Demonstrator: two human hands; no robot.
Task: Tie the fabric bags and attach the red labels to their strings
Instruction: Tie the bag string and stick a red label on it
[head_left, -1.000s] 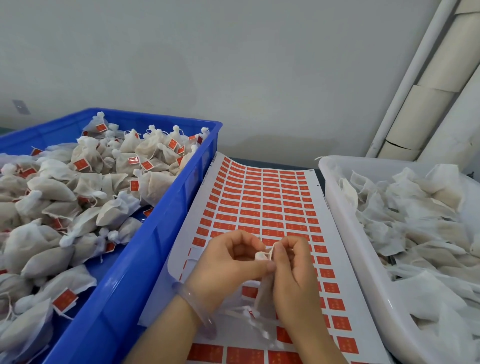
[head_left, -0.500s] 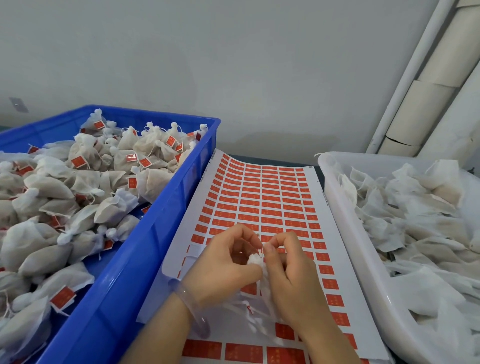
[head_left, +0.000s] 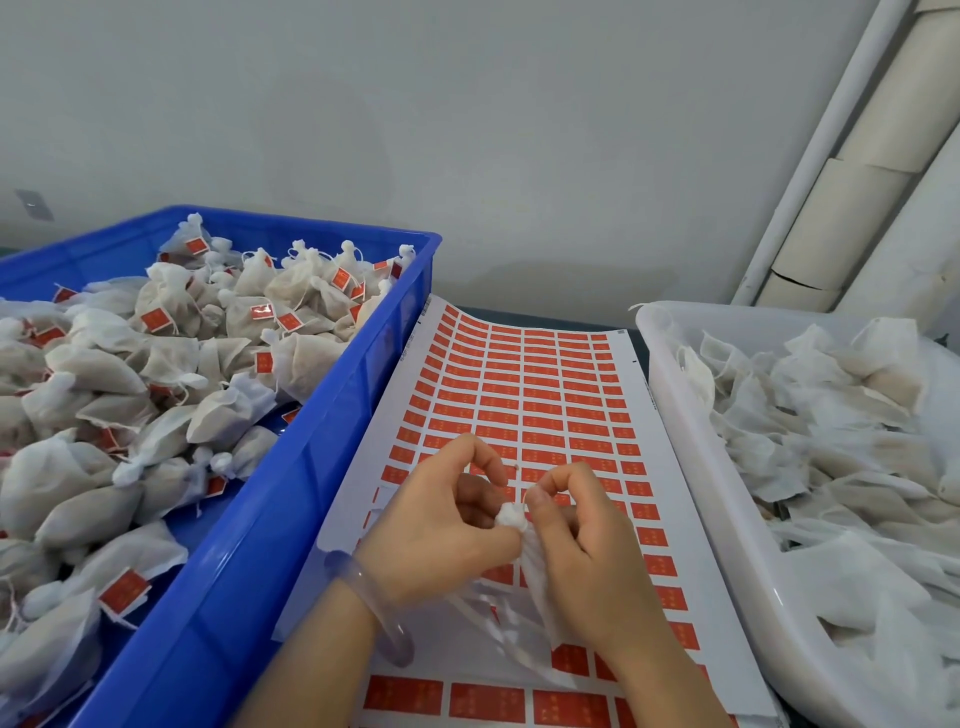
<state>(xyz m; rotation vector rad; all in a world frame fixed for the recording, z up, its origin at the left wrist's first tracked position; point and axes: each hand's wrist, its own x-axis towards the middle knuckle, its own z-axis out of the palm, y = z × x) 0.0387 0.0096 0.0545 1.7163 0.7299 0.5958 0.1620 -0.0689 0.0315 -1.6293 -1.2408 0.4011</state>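
Note:
A small white fabric bag (head_left: 535, 566) hangs between both hands over a sheet of red labels (head_left: 524, 395). My left hand (head_left: 441, 530) and my right hand (head_left: 582, 551) pinch the bag's bunched top, a white knot-like tuft (head_left: 510, 515), with curled fingers. The bag's body is mostly hidden behind my right hand. Its strings are too thin to make out.
A blue crate (head_left: 249, 571) on the left holds several tied bags with red labels. A white bin (head_left: 691, 467) on the right is full of untied white bags. Behind stand a grey wall and pale pipes (head_left: 852, 156).
The bag's top went from a flat pinched edge to a bunched tuft. My fingers have shifted around it and spread slightly apart. The view drifted a little.

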